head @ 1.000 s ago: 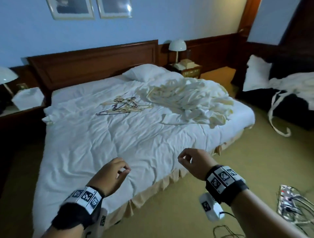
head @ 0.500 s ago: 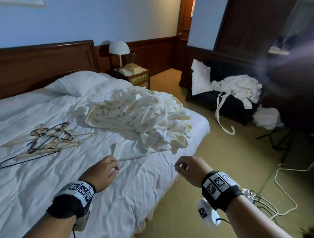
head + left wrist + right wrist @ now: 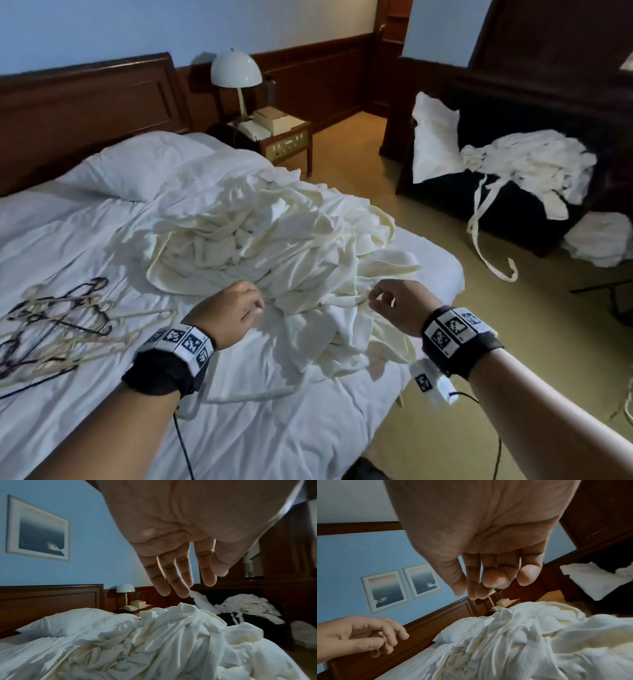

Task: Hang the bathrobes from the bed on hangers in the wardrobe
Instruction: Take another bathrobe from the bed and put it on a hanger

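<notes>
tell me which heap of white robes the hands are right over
The heap on the bed: left hand and right hand hover at its near edge. The other heap lies across the room on dark furniture, out of reach.

the bathrobes [image 3: 274, 246] are cream-white, of soft crumpled cloth, heaped in one tangled pile on the right half of the bed [image 3: 102, 394], just below the pillow and reaching to the mattress's right edge. folds, sleeves and collars overlap so that single robes cannot be told apart. a narrow belt [image 3: 246, 397] trails from the pile's near side across the white sheet. the hangers [image 3: 68, 329] lie flat in a loose, crossed cluster on the left part of the bed, apart from the pile; most are pale beige, a few are dark and thin, their hooks pointing various ways.
</notes>
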The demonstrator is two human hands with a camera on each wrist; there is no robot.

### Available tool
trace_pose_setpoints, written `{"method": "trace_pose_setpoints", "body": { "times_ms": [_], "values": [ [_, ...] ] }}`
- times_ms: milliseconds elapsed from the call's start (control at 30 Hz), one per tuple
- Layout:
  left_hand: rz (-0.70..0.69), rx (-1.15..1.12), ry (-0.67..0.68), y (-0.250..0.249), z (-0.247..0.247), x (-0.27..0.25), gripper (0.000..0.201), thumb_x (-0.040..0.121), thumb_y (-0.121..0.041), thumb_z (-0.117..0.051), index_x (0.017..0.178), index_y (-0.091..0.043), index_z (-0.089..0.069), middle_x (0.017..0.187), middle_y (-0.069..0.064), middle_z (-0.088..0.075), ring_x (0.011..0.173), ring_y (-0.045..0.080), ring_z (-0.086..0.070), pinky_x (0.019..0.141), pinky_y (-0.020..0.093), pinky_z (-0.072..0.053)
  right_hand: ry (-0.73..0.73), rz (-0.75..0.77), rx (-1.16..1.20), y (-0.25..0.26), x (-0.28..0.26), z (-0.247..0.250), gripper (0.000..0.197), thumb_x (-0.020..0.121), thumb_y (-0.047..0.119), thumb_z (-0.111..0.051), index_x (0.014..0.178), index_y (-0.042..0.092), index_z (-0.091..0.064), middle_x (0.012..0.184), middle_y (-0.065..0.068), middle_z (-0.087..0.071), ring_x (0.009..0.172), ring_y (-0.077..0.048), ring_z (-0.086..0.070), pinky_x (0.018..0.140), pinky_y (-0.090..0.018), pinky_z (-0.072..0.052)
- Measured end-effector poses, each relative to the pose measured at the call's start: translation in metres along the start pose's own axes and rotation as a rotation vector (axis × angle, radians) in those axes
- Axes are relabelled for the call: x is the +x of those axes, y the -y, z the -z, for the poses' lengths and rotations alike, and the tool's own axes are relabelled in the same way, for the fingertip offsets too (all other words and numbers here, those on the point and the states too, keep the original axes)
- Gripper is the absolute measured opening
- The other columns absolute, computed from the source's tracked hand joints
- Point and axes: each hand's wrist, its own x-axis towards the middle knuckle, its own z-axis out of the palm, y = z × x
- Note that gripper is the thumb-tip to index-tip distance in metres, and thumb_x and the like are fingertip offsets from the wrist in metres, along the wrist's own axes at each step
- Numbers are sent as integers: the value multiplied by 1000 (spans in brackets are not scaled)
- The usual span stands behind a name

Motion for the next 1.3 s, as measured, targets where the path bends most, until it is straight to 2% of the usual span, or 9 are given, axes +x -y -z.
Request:
{"method": "trace_pose_setpoints", "body": {
  "times_ms": [367,500,667,767,833,933,1067,1167,1300],
  "values": [
    [286,-73,-33,52,-6,116,12,94,-27,-55,101,-24,-65,112,-15,-51,88,7,-61,78,30,-51,133,-78,-36,-24,329,-32,69,85,46,-65,143,24,-36,139,-10,-38,115,-30,-55,97,-40,-47],
    [365,-152,19,66,-22,101,14,92,-28,-58,91,-42,-54,105,-20,-52,82,-3,-60,74,22,-50,165,-167,-263,-29,394,-54,68,82,56,-61,137,20,-43,130,-16,-39,116,-37,-45,99,-43,-40],
    [463,-163,37,69,-22,96,40,92,-28,-59,121,-49,-40,132,-19,-43,99,-3,-58,83,18,-49,238,425,-286,33,354,-72,32,93,44,-46,108,21,-62,116,-10,-45,106,-34,-42,92,-44,-42],
    [399,-88,10,62,-21,121,86,87,-14,-60,149,-48,-11,160,-5,-12,138,11,-34,106,29,-40,416,960,-77,65,262,-94,22,89,39,-53,90,19,-63,106,-9,-50,90,-34,-49,82,-39,-44],
    [321,-2,47,59,-26,138,92,82,-3,-55,148,-52,-13,162,-8,10,143,10,-19,113,29,-31,583,1134,-28,68,217,-107,14,87,26,-64,87,13,-64,102,-13,-52,82,-35,-51,73,-36,-44],
    [316,126,270,57,-41,145,51,86,-20,-55,133,-40,-54,160,-12,4,147,19,-10,116,30,-21,619,1081,-105,64,205,-117,18,92,23,-63,96,6,-66,104,-14,-56,90,-34,-54,75,-35,-45],
    [256,302,510,65,-75,107,44,91,-36,-32,121,-24,-62,146,-6,-45,141,20,-33,114,34,-25,690,728,-228,46,220,-104,39,102,38,-40,132,14,-50,133,-9,-48,125,-29,-47,103,-37,-37],
    [386,113,406,73,-93,62,49,82,-40,-24,121,-30,-52,134,-4,-55,119,21,-55,102,31,-39,685,680,-230,45,205,-98,41,102,40,-38,133,17,-49,135,-6,-48,126,-28,-47,106,-36,-36],
    [372,-297,29,64,-109,20,82,87,-20,-61,152,-37,-14,162,-5,-3,140,8,-29,109,26,-35,676,781,-126,85,148,-116,28,99,34,-46,116,16,-57,121,-5,-55,109,-30,-56,95,-37,-44]
  ]
}}
